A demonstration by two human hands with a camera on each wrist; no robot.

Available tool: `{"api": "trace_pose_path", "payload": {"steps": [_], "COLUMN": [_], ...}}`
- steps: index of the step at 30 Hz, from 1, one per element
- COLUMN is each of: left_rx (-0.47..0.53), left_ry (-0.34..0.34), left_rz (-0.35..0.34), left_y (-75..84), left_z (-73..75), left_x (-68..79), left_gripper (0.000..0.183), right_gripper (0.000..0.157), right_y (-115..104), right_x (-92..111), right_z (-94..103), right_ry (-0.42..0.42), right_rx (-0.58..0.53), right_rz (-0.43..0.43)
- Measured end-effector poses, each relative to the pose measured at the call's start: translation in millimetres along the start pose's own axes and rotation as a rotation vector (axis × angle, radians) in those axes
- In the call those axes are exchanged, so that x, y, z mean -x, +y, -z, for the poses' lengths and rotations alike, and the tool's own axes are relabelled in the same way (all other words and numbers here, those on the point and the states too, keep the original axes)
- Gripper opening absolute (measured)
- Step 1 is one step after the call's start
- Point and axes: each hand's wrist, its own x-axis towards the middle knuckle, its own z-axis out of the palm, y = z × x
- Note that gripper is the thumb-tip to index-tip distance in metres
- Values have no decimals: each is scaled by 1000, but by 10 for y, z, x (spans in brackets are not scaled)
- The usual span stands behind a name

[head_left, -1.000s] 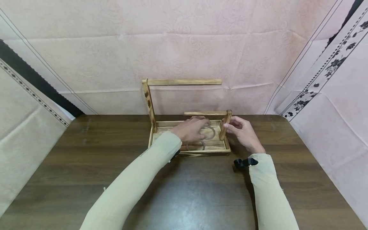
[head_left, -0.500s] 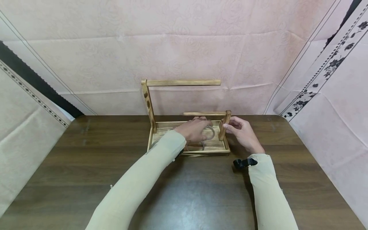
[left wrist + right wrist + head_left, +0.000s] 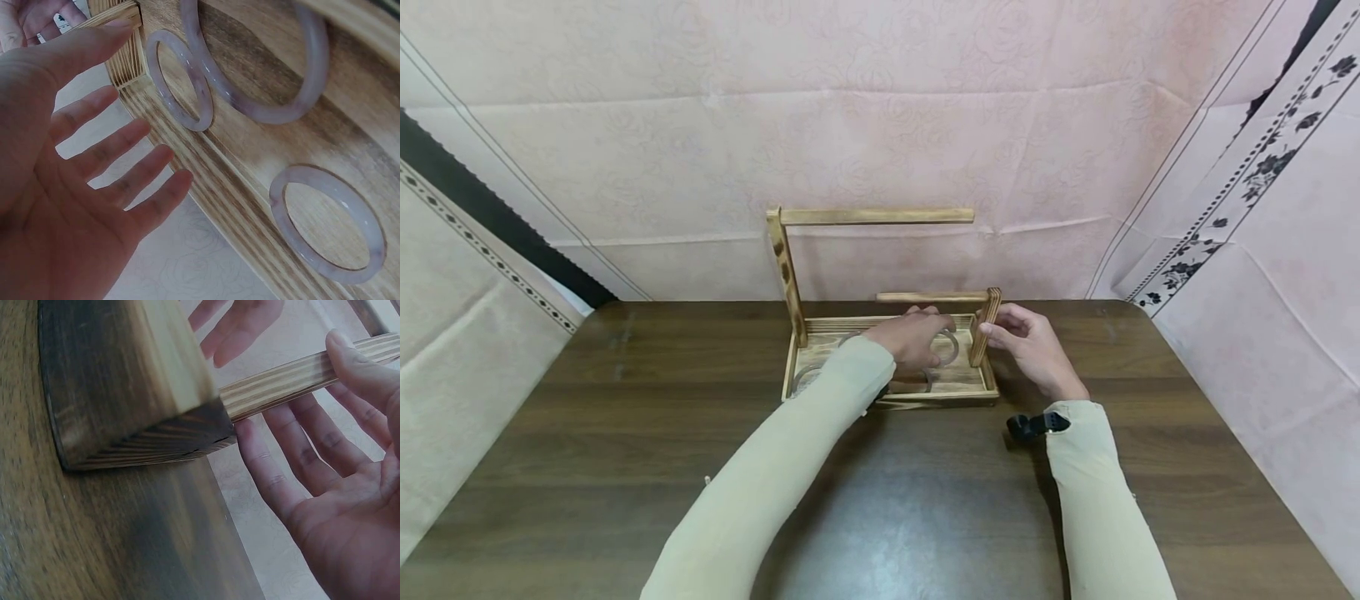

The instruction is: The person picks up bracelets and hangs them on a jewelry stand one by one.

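Over the last second the left hand point(image 3: 916, 340) has stayed spread and empty above the bangles point(image 3: 265, 75) in the wooden tray point(image 3: 891, 395), at 12 o'clock on the table point(image 3: 587, 433), while the right hand point(image 3: 1033, 350) still pinches the short post point(image 3: 983, 327).

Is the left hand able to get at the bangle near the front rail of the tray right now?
Probably yes: the left hand hovers open over the tray, and that bangle lies flat and uncovered.
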Motion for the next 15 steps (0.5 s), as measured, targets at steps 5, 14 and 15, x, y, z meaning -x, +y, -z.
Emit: {"api": "trace_pose_path", "payload": {"steps": [5,14,15], "left_rx": [2,-16,-20], "left_ry": [-21,-25,-23], "left_rz": [24,40,39], "left_y": [15,21,25], "left_z": [-1,-50,-53], "left_x": [-21,-141,-150], "left_gripper": [65,64,64], "right_gripper": [38,38,38], "right_y": [-11,-7,-6], "right_x": [0,0,0], "right_z": [0,3,3], "right_ry": [-3,-1,-1], "right_rx": [7,5,5], "right_rz": [1,-2,-2]}}
